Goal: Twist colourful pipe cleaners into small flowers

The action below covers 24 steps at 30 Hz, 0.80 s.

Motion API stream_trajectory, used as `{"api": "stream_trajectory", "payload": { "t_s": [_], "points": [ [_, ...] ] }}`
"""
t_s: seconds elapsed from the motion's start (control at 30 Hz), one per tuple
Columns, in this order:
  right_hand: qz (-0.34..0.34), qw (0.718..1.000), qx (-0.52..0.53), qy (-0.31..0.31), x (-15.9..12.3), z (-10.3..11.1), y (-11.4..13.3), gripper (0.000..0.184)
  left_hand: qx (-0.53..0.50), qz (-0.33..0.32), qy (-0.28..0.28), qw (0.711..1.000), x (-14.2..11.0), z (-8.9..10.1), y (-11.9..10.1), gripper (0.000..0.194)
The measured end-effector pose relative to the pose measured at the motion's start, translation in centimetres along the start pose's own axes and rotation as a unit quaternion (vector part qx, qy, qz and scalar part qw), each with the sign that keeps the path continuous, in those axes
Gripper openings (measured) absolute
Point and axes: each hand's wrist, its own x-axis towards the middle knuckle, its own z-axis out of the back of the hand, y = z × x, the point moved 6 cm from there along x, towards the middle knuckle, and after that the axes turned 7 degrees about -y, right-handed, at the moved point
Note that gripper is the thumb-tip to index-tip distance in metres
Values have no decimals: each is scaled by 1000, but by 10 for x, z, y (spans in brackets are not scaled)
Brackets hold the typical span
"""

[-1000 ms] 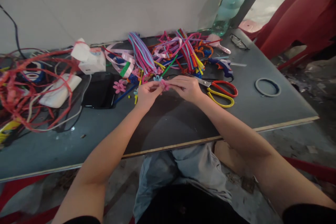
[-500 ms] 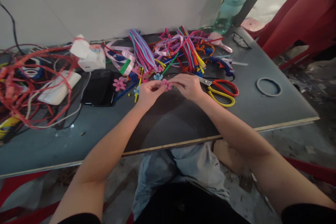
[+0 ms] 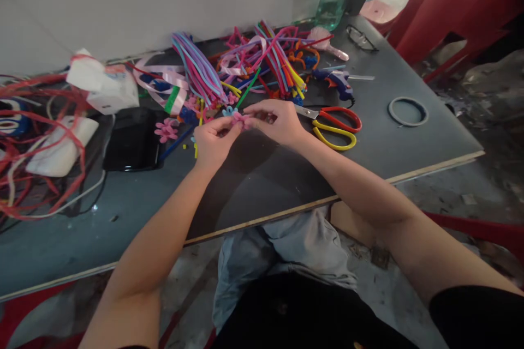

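Observation:
Between my two hands is a small pink pipe-cleaner flower (image 3: 241, 120), raised just over the dark table (image 3: 262, 180). My left hand (image 3: 216, 139) pinches its left side between thumb and fingers. From the right, my right hand (image 3: 278, 122) pinches the other side with its fingertips. A light blue pipe-cleaner flower (image 3: 230, 112) shows just behind the fingertips. Left of my left hand lies a second pink flower (image 3: 166, 130). Scissors (image 3: 335, 125) with one red and one yellow handle lie beside my right wrist.
Bundles of pipe cleaners (image 3: 198, 68) and pink ribbon (image 3: 158, 79) lie along the wall. A black phone-like slab (image 3: 133, 142), tangled red cord (image 3: 45, 196) and a white box (image 3: 112, 90) fill the left. At right are a glue gun (image 3: 335, 83), a grey tape ring (image 3: 408, 112) and a bottle (image 3: 333, 0).
The view has shifted, so the table's things sit further left and mostly higher in the picture. Both hands still pinch the pink flower, which looks turned slightly.

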Motion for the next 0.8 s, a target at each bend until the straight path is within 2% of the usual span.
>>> {"api": "stream_trajectory", "payload": {
  "t_s": [0.07, 0.17, 0.3, 0.47, 0.53, 0.63, 0.7, 0.8],
  "points": [
    [-46, 999, 12, -9, 1, 2, -1, 44, 17, -12, -16, 1000, 0, 2, 0, 24],
    [-77, 996, 38, 8, 1, 1, 3, 48, 41, -28, -17, 999, -1, 2, -1, 19],
    [-98, 992, 63, 43, 0, -3, 7, 43, 52, -39, -16, 998, -1, 3, -2, 21],
    [-112, 992, 50, 32, 0, -4, 5, 31, 63, -54, -8, 996, -1, 2, -2, 22],
    [-115, 991, 51, 38, 0, -4, 4, 26, 85, -87, -2, 993, -2, 2, -5, 20],
    [-133, 987, 71, 61, -1, -6, 2, 23, 139, -188, 4, 972, -4, 2, -14, 20],
    [-168, 979, 88, 75, -1, -8, 0, 21, 158, -245, 7, 956, -6, 1, -19, 22],
    [-216, 967, 96, 92, -1, -11, 0, 19, 162, -277, 9, 947, -6, -1, -22, 25]
  ]
}}
